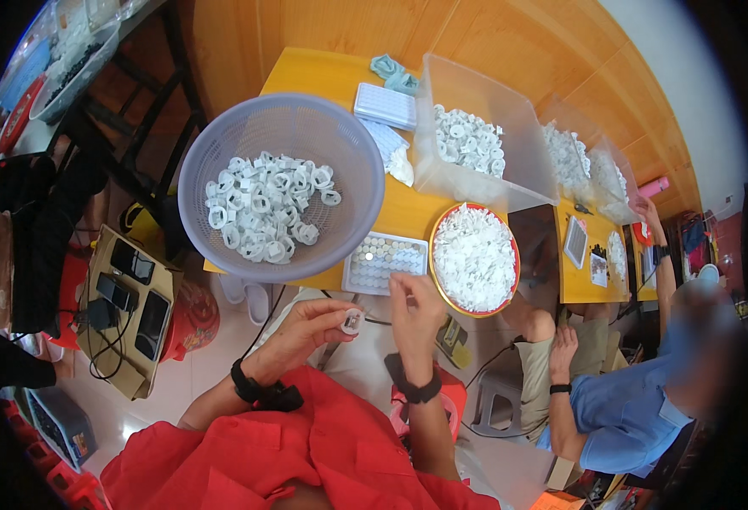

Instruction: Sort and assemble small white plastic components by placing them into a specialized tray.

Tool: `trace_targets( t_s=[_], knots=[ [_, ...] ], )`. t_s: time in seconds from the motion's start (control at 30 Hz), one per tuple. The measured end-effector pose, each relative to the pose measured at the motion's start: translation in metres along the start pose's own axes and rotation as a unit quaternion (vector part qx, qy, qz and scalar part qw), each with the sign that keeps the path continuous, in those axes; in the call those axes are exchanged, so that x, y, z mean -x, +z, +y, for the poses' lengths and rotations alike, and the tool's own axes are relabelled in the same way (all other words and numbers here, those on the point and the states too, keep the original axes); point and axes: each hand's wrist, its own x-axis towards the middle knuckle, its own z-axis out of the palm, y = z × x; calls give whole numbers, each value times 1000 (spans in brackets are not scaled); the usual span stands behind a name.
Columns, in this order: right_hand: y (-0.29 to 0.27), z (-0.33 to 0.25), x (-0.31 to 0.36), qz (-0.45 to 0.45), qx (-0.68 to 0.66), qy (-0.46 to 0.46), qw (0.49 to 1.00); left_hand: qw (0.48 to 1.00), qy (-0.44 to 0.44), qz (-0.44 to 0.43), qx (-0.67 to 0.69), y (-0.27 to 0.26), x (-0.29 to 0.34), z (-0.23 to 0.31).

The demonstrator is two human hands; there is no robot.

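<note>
My left hand [310,333] pinches a small white ring-shaped plastic part [352,320] with a dark square middle, above my lap. To its right my right hand [416,316] is raised at the front edge of a white tray [386,291]; its thumb and fingertips are pressed together, and whatever they hold is too small to make out. Rows of small round and white pieces fill the tray. A grey-purple basket [188,174] with a heap of similar white ring parts [263,200] stands left of the tray. On its right is a red-and-yellow round dish [517,263] heaped with tiny white pieces [474,259].
A clear plastic bin [510,157] of white parts stands at the table's back right, near stacked white trays [385,105]. Left, a cardboard box [140,374] holds phones and cables. A person in a blue shirt [612,408] sits at right beside a grey stool [500,404].
</note>
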Motion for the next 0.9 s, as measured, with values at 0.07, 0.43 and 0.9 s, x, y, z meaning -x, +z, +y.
trace_targets(
  t_s=[0.07, 0.43, 0.9],
  knots=[
    [8, 16, -11, 16, 12, 11, 1000, 1000, -2, 1, -4, 1, 0, 0],
    [32, 35, -26, 3, 116, -7, 993, 1000, 5, 8, 7, -5, 2, 2],
    [1, -28, 28, -61, -82, -8, 995, 1000, 1, 13, 13, -3, 1, 3]
  ],
)
